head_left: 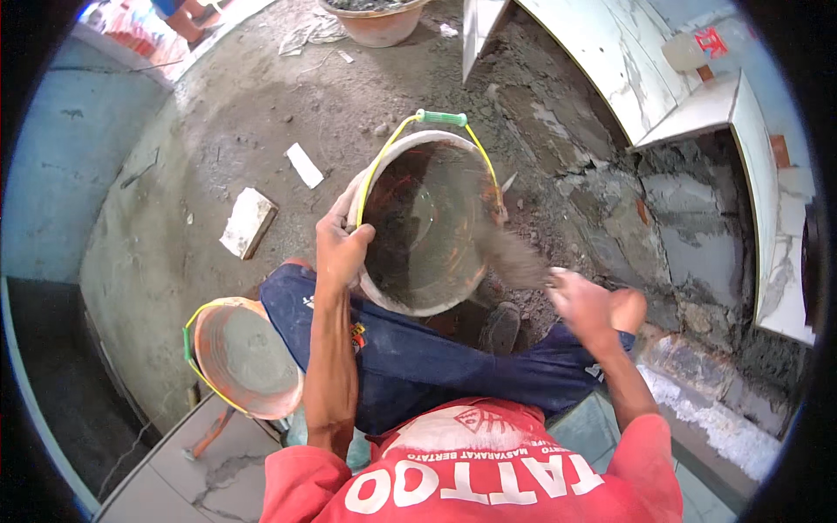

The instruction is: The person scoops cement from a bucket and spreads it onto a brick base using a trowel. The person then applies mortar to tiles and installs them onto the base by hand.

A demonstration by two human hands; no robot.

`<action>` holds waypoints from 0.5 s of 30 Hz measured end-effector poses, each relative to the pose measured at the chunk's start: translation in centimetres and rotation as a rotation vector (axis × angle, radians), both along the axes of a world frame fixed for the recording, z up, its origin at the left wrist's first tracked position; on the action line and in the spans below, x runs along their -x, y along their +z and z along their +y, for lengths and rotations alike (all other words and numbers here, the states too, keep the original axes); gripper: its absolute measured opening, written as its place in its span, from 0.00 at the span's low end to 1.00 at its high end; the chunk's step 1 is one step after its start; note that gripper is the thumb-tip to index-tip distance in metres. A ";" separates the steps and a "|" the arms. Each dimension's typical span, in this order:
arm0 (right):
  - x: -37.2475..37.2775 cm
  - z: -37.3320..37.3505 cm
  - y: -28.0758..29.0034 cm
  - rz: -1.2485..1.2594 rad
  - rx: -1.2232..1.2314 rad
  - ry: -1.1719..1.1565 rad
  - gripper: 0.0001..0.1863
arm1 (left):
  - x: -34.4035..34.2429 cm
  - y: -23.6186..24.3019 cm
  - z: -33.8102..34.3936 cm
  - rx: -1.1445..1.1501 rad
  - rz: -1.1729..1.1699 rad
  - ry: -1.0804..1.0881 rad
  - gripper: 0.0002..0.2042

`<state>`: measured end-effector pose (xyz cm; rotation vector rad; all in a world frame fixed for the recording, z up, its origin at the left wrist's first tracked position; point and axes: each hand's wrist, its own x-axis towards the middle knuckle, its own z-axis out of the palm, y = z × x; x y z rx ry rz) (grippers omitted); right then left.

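My left hand (343, 240) grips the rim and yellow wire handle at the left of a cement-smeared bucket (376, 286), which is tilted between my legs and has dark, wet-looking residue inside. Just right of it, my right hand (575, 301) is closed on a trowel (514, 258), whose motion-blurred blade reaches to the bucket's right side. A second, smaller orange bucket (207, 349) with a yellow handle and pale grey contents stands beside my left thigh.
Broken white tile pieces (247, 222) lie on the rough floor. A tub of mortar (378, 27) stands at the back. Marble-look tiled steps and rough masonry (697, 227) line the right. A hammer (209, 434) rests at lower left. Someone's legs (183, 19) show at upper left.
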<state>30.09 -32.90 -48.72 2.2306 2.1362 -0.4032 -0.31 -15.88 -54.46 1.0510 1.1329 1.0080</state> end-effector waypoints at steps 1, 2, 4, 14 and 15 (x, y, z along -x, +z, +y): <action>1.7 1.3 -0.8 -0.013 -0.151 0.254 0.08 | 0.0 0.8 -0.2 0.006 -0.026 -0.019 0.30; 1.9 1.6 -4.2 -0.060 -0.108 0.234 0.07 | -0.6 1.2 -0.5 0.017 -0.070 -0.050 0.30; 5.1 5.1 -7.7 -0.198 0.013 0.206 0.08 | -0.4 -0.1 -1.5 0.045 0.020 -0.094 0.30; 6.8 5.7 -10.7 -0.091 0.174 0.309 0.09 | -4.4 -1.4 -2.2 -0.092 0.112 -0.136 0.26; 7.0 5.7 -11.0 0.007 0.155 0.300 0.08 | -4.1 -0.9 -2.3 -0.167 0.328 -0.122 0.26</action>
